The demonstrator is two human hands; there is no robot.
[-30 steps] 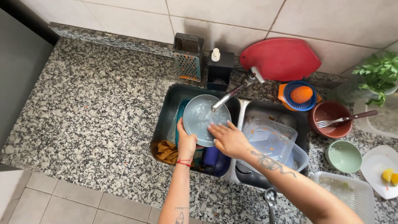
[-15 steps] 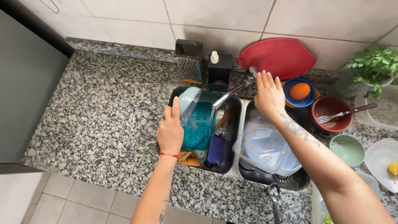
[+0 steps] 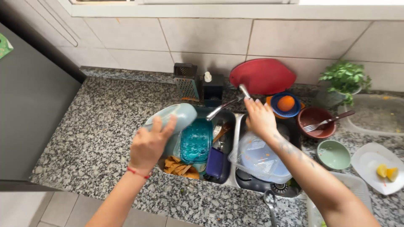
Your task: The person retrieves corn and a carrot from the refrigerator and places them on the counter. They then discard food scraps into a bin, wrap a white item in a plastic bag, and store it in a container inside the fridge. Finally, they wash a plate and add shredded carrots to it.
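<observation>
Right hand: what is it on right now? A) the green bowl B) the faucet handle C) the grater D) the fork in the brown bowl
B: the right hand reaches up to the faucet handle behind the sink, away from the other things.

Grater [image 3: 186,81], herb pot [image 3: 344,80], perhaps lemon [image 3: 387,171].

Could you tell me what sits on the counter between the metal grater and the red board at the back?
In the head view, a dark soap dispenser stands between the grater and the red board.
</observation>
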